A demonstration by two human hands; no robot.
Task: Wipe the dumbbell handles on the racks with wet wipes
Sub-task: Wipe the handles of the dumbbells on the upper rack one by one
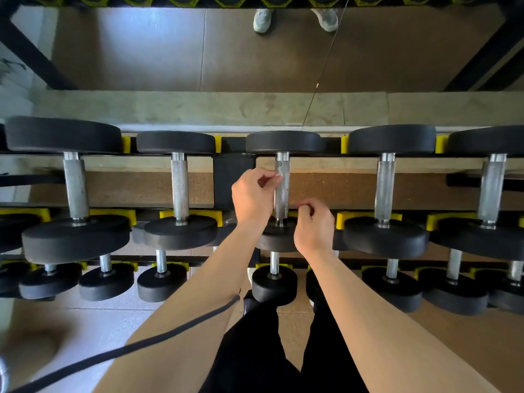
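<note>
Fingertips (272, 177) of the left hand (252, 195) are pinched together on a small pale scrap, judged to be the wet wipe (279, 173). They hold it against the left side of the centre handle (282, 194), near its far end. The right hand (314, 226) has its fingers curled, with thumb and forefinger closed just right of the handle's near end. Whether they pinch anything cannot be determined.

The centre handle lies between the two hands. Its long axis runs straight away from the person, from the near head (272, 242) to the far head (285, 141). The left hand is the closer of the two and the only one seen in contact. The coming stroke, by judgement, runs along that axis toward the near head.

The centre handle is bright knurled steel with plain collars at both ends. Neighbouring dumbbells (180, 188) lie parallel to it on either side, well apart, seated in yellow saddles (350, 218).
</note>
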